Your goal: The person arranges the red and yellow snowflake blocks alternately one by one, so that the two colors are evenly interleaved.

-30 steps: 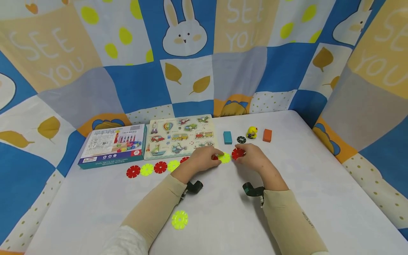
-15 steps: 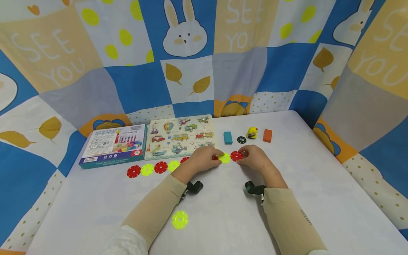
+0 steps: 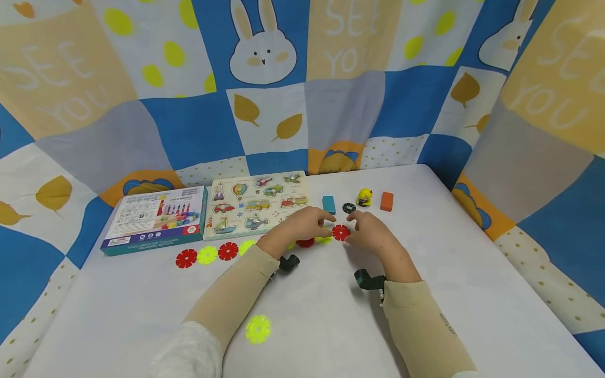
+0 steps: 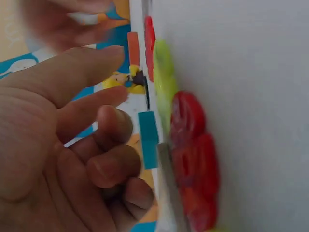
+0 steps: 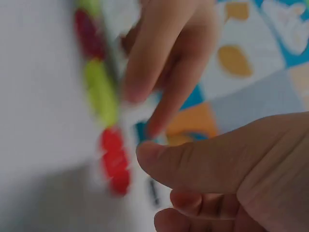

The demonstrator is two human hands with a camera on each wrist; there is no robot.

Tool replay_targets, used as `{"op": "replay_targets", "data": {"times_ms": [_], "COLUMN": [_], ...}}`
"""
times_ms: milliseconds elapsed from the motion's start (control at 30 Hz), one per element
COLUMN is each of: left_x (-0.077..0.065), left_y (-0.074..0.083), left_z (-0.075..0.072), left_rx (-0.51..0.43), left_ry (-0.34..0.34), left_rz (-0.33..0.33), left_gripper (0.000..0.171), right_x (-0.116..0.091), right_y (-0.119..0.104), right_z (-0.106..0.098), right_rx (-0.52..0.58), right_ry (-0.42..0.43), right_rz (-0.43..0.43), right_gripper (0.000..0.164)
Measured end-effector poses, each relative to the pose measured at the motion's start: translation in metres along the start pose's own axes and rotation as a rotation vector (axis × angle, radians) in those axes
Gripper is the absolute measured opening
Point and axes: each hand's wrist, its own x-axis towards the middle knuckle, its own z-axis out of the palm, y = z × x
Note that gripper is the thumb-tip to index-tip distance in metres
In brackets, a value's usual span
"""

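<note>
Red and yellow-green plastic snowflake discs lie in an alternating row along the table. At its right end is a red disc (image 3: pixel 341 232), beside a yellow disc (image 3: pixel 323 240). My right hand (image 3: pixel 374 233) hovers just right of that red disc, its thumb and fingers apart and holding nothing. Over the discs to the left, my left hand (image 3: pixel 304 224) has its index finger and thumb spread, also with nothing in them. In the left wrist view, the other fingers of the left hand (image 4: pixel 87 140) curl loosely above the row. The left forearm hides part of the row's middle.
Behind the row lie a wooden puzzle board (image 3: pixel 255 205) and a boxed toy set (image 3: pixel 153 218). A blue block (image 3: pixel 329 205), black chip (image 3: pixel 349 208), yellow duck (image 3: pixel 364 197) and orange block (image 3: pixel 386 201) stand farther back. One yellow disc (image 3: pixel 258 329) lies near the front.
The right hand has set the red disc beside the yellow one and let go. The left hand has released its red disc and lifted. The head view has shifted slightly.
</note>
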Motion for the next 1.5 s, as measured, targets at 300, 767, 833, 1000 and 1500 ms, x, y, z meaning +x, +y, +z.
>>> {"op": "replay_targets", "data": {"times_ms": [300,767,833,1000,1500], "left_x": [0.004,0.011,0.011,0.011,0.012], "left_y": [-0.003,-0.001,-0.003,-0.005,-0.006], "left_z": [0.003,0.009,0.01,0.013,0.016], "left_rx": [0.034,0.09,0.09,0.093,0.082], "left_ry": [-0.002,-0.03,-0.028,-0.016,-0.013], "left_rz": [0.06,0.033,0.033,0.036,0.037], "left_gripper": [0.037,0.038,0.038,0.039,0.038], "right_x": [-0.064,-0.106,-0.106,-0.1,-0.09], "right_y": [-0.083,-0.137,-0.139,-0.137,-0.122], "right_z": [0.009,0.122,0.125,0.129,0.086], "right_rx": [-0.023,-0.477,-0.463,-0.389,0.078], "right_ry": [-0.294,-0.215,-0.2,-0.246,-0.673], "right_rz": [-0.451,-0.822,-0.759,-0.643,-0.627], "right_gripper": [0.015,0.027,0.026,0.024,0.021]}}
